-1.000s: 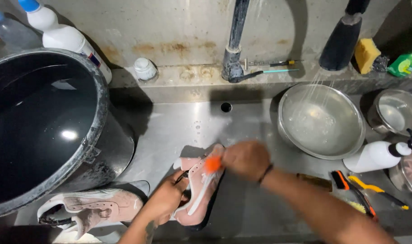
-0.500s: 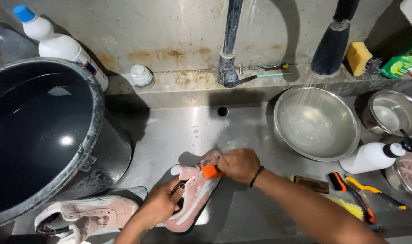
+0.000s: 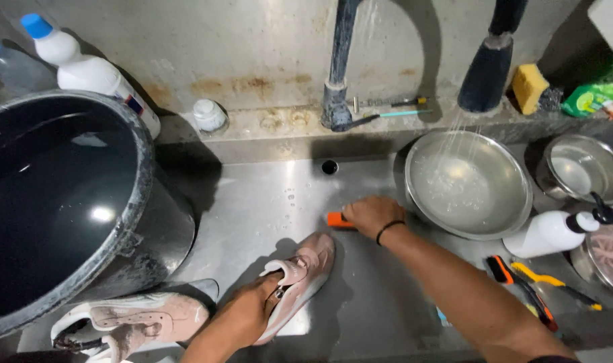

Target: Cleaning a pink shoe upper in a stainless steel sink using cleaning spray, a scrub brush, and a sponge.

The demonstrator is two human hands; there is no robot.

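A pink sneaker point(image 3: 300, 279) lies low in the wet steel sink point(image 3: 266, 208), the left hand point(image 3: 249, 309) clamped in its opening; it could slip. At one o'clock the right hand point(image 3: 370, 215) grips an orange brush point(image 3: 338, 220). At two o'clock a steel bowl point(image 3: 468, 185) catches water; at nine, a dark-filled black tub point(image 3: 142, 168).

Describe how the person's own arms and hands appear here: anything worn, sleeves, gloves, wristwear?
Both forearms are bare, with no gloves on either hand. The right hand has a thin black band around its wrist; no rings can be made out. A dark sleeve edge shows only at the bottom of the frame on the right arm. The left hand and its wrist carry nothing visible.
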